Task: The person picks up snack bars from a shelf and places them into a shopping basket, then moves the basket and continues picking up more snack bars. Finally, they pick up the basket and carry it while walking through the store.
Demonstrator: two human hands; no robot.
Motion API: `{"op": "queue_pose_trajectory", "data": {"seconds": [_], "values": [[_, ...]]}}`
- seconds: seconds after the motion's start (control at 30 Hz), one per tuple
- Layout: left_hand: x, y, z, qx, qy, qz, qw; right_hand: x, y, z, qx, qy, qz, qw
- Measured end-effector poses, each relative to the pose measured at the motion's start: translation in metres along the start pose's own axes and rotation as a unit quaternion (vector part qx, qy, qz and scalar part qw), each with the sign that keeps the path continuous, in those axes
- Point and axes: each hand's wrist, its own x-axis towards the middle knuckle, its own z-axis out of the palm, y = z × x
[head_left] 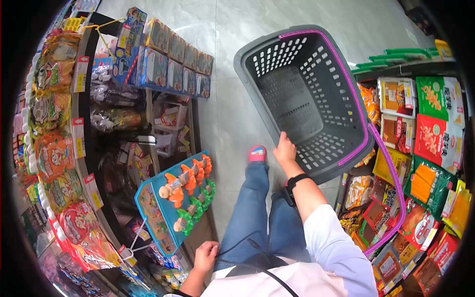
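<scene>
A grey plastic shopping basket [297, 101] with nothing in it hangs tilted ahead of my legs. My right hand [285, 151] is closed on its near rim, with a dark band on the wrist. One purple handle [396, 183] has swung out to the right, past the basket's edge; the other lies along the rim. Low at my left side, my left hand [206, 255] has its fingers curled in, and nothing shows in them. Beside it is a blue tray of orange and green toys [173, 203].
Shelves of packaged snacks [54, 158] run along the left, with boxed items [173, 64] jutting out near the top. More bagged snacks [430, 138] fill the shelf at the right, close to the basket. Grey floor tiles [222, 116] lie between the shelves.
</scene>
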Motion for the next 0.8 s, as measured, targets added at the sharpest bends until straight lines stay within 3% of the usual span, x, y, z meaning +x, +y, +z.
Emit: {"op": "queue_pose_trajectory", "data": {"seconds": [0.1, 0.17, 0.3, 0.33, 0.4, 0.47, 0.5, 0.57, 0.73, 0.8], "values": [[0.034, 0.019, -0.019, -0.007, 0.002, -0.025, 1.000, 0.010, -0.015, -0.063, -0.005, -0.002, 0.028, 1.000], [0.062, 0.009, -0.020, 0.010, 0.021, 0.049, 0.999, 0.022, -0.012, -0.113, 0.038, 0.031, 0.015, 0.999], [0.136, 0.035, -0.019, -0.012, 0.021, 0.108, 0.994, 0.068, 0.055, -0.174, 0.340, -0.050, -0.064, 0.937], [0.155, 0.037, -0.015, -0.015, 0.015, 0.101, 0.995, 0.064, 0.044, -0.199, 0.370, -0.075, -0.009, 0.926], [0.194, 0.040, -0.005, 0.013, 0.118, 0.228, 0.966, 0.054, 0.041, -0.218, 0.427, -0.092, 0.087, 0.896], [0.237, 0.030, -0.002, -0.026, 0.214, 0.194, 0.957, 0.038, 0.029, -0.228, 0.478, -0.142, 0.066, 0.864], [0.263, 0.021, -0.005, -0.126, 0.228, 0.120, 0.958, 0.025, 0.023, -0.235, 0.502, -0.167, 0.058, 0.847], [0.291, 0.020, -0.014, -0.275, 0.191, 0.019, 0.942, 0.002, 0.015, -0.242, 0.494, -0.179, 0.041, 0.850], [0.313, 0.057, -0.057, -0.510, -0.032, -0.072, 0.856, -0.066, -0.011, -0.259, 0.500, -0.157, 0.015, 0.851], [0.307, 0.089, -0.070, -0.537, 0.010, -0.082, 0.839, -0.086, -0.023, -0.265, 0.511, -0.134, 0.003, 0.849]]}}
